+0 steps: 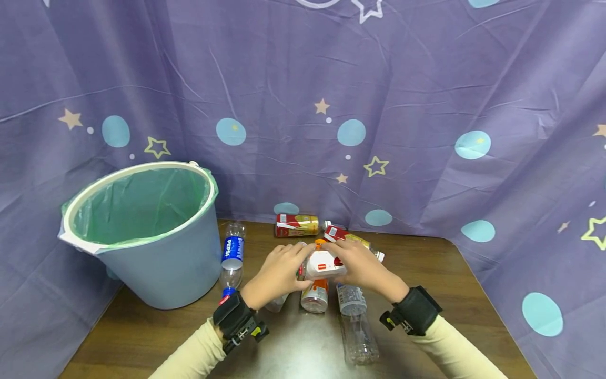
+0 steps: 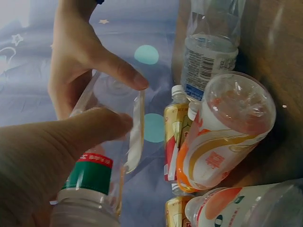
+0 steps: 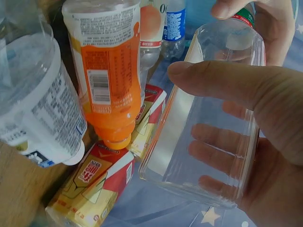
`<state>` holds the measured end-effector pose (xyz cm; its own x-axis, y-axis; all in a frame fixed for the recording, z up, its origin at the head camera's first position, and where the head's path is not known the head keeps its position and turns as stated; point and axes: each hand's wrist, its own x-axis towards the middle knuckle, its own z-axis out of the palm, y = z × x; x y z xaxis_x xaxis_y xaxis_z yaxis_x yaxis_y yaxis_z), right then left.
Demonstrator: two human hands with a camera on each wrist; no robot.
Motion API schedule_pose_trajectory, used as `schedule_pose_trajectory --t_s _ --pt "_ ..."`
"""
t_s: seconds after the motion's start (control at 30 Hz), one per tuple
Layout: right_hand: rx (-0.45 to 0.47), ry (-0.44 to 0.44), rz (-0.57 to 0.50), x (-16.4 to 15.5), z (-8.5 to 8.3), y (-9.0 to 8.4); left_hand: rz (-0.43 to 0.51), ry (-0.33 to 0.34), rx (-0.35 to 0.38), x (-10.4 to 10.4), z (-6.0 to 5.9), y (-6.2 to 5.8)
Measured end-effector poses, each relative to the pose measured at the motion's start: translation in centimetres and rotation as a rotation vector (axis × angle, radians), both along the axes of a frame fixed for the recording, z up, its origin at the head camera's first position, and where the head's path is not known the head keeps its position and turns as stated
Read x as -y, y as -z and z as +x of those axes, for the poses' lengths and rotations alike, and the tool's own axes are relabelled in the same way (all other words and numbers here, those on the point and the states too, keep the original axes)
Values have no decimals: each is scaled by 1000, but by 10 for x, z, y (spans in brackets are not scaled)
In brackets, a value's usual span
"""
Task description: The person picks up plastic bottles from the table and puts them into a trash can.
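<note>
Both hands hold a clear, square-sided plastic bottle [image 1: 325, 264] above the table. My right hand [image 1: 363, 267] grips its body, with the thumb across one side and the fingers showing through the plastic in the right wrist view. At the neck end, by a green-and-red band [image 2: 91, 172], my left hand [image 1: 278, 269] holds the bottle with its thumb over the side. Just under the hands lies an orange-and-white drink bottle [image 1: 314, 297]. A clear bottle with a white label [image 1: 352, 302] is beside it, below the right hand. Part of another bottle [image 1: 276, 303] shows under the left hand.
A grey bucket [image 1: 175, 273] with a green liner stands at the left. Next to it lies a Pepsi bottle [image 1: 233, 250]. Two red-and-yellow bottles [image 1: 295, 225] lie at the table's back edge, before a purple curtain [image 1: 407, 105].
</note>
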<state>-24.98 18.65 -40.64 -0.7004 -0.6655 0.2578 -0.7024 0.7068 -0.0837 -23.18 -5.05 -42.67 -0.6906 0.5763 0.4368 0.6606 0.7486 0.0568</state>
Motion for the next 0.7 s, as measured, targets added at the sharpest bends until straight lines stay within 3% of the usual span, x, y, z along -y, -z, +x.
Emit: schedule_pose_trajectory --t_s 0.27,0.7 --pt "0 8 -36 9 1 5 -30 -20 9 1 -2 4" --pt "0 -9 -22 15 0 7 -70 -134 96 5 -10 6"
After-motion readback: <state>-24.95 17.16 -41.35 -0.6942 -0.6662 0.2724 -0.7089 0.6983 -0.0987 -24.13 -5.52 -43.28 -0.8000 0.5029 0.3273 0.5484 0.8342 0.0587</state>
